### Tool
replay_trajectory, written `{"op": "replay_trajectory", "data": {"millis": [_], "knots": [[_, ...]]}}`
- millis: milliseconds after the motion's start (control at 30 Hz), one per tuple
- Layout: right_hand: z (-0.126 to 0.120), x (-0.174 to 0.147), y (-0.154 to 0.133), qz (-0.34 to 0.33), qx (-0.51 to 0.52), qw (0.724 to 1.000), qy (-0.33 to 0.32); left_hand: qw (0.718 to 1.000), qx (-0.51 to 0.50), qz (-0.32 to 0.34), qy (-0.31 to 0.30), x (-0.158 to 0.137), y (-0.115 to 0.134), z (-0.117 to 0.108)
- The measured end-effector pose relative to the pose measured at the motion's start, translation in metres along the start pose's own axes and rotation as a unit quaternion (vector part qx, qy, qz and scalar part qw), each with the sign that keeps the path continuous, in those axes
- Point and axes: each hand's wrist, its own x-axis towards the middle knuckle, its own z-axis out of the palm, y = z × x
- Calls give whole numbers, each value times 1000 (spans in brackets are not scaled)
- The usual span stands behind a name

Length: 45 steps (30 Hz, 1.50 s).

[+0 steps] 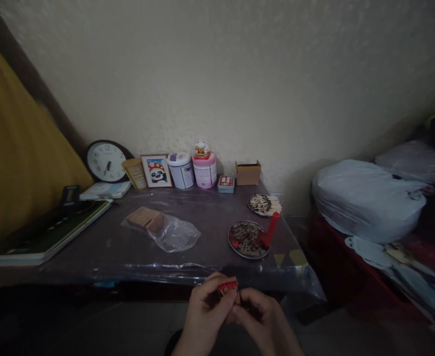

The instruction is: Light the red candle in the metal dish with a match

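A small matchbox [228, 286], red on its visible face, is held up in front of the body at the lower edge of the view, just before the near edge of the surface [128, 247]. The left hand [204, 316] is closed around the box from the left side, with the fingers curled over its top. The right hand [264, 321] is brought in against it from the right, fingertips pinched at the lower right corner of the box; whether a match is already gripped there cannot be told, since the spot is dark and hidden by the fingers.

The step in hand appears to be the working of the matchbox, either drawing a match out or setting one to the striking side. A steady hold by the left hand and a short, controlled motion of the right fingertips would be called for next.

The box is thus enclosed between both hands, touching each, and is kept well apart from the things on the surface. A red candle [271, 228] is stood tilted on a round plate [247, 240] farther off to the right, and a second plate of spent matches [265, 204] is placed behind it. A clear plastic bag [169, 231] with wooden sticks is laid near the middle.
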Motion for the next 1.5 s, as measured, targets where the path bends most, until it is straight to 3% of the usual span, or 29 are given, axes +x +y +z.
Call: {"op": "replay_trajectory", "data": {"millis": [367,1500], "knots": [[1,0,-10,-7,-31,999,20,997,53,50,-8,-3,3,-1],[2,-1,-8,-10,-44,999,23,997,47,51,-15,-2,6,-2]]}}
